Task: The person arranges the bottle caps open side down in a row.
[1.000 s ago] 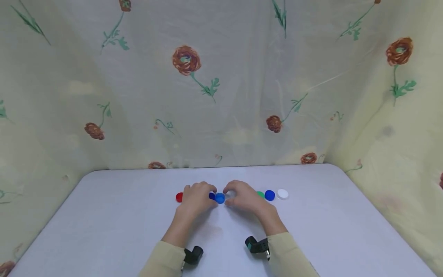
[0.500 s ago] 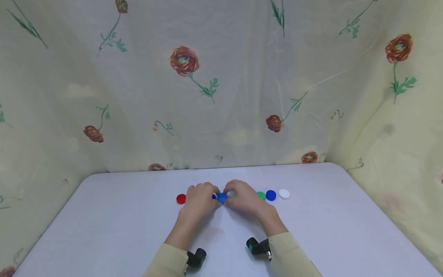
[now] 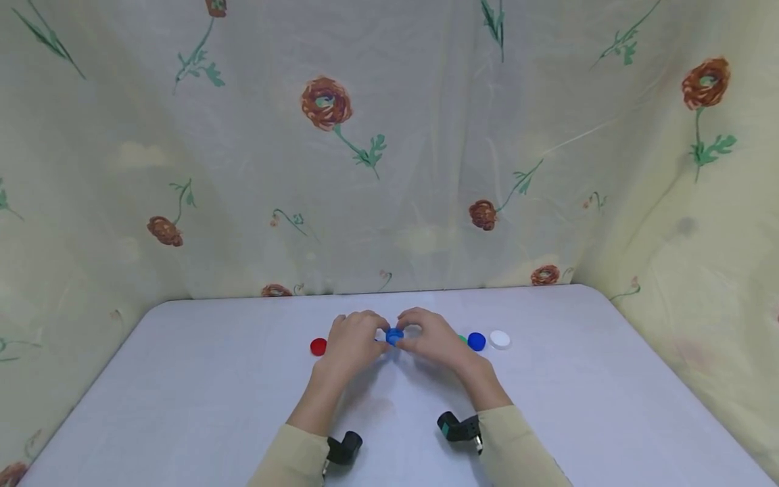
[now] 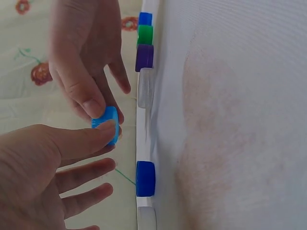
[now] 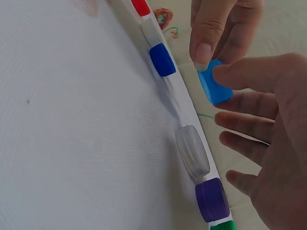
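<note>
Head view: light-blue cap (image 3: 394, 335) above white table (image 3: 213, 392), floral sheeting (image 3: 414, 169) behind.

Pale floral sheeting (image 3: 414, 155) behind, beside white table (image 3: 182, 392).

In the head view we see soft, even light, faint shadows below the left hand (image 3: 356, 340) and right hand (image 3: 435, 341) on the desk (image 3: 608, 406), and pale sheen on the curtain (image 3: 420, 240). Both wrist views look dimmer and greyer.

No readable text, labels, brands, numbers
</note>
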Tool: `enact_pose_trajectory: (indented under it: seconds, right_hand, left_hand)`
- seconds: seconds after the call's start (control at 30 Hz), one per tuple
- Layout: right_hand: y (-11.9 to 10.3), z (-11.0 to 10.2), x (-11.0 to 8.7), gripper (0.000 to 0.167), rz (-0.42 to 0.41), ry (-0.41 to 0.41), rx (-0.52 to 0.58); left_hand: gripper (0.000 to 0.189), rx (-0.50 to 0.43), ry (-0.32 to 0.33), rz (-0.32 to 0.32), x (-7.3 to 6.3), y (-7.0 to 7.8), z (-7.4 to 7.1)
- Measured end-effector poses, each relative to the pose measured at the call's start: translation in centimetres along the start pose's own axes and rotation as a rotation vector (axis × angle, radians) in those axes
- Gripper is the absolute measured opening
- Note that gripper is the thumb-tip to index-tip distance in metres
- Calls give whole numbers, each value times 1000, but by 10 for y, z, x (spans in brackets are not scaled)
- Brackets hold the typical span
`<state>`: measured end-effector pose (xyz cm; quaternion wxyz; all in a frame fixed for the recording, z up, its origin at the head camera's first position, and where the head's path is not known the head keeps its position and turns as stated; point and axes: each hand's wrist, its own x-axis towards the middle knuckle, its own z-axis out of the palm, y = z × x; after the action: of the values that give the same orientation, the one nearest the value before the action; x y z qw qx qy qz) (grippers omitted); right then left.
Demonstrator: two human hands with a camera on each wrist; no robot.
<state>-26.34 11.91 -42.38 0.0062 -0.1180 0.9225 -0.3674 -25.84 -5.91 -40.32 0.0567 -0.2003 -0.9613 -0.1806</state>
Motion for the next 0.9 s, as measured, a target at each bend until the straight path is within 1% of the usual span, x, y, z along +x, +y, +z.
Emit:
enact_pose_trajectory:
  seconds: [0.17, 0.3, 0.4, 0.67, 0.77, 0.9]
  right_hand:
    - [1, -3, 0, 21, 34, -2, 34]
    - [1, -5, 0, 24, 50, -15, 50]
    - [0, -7, -1, 27, 41, -25, 64]
    - [0, -10, -3, 31, 41, -38, 109]
    - [2, -9, -3, 27, 12, -20, 105]
    - [5, -6, -2, 21, -35, 12, 73]
  left_hand:
    - [30, 9, 13, 30, 0, 0, 0]
    - [27, 48, 55, 68, 2, 1, 0]
    - [25, 77, 84, 75, 2, 2, 0]
    - [23, 105, 74, 38, 2, 4, 0]
    - [21, 112, 67, 25, 2, 4, 0]
    - [24, 92, 42, -14, 1, 2, 2]
